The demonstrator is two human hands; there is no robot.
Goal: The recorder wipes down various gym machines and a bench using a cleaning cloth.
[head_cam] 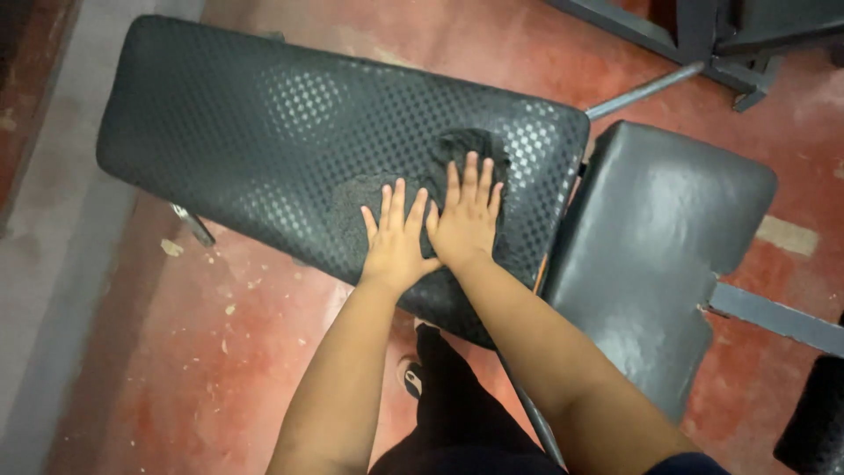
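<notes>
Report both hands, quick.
Left hand: open, flat on the dark cloth.
Right hand: open, flat on the same cloth, on the bench pad.

Gym: padded weight bench (264,132)

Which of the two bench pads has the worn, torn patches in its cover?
The long textured pad, the one both hands rest flat on, left hand beside right hand. Its cover is scuffed and torn around the fingers. The shorter smooth pad to its right looks intact.
</notes>
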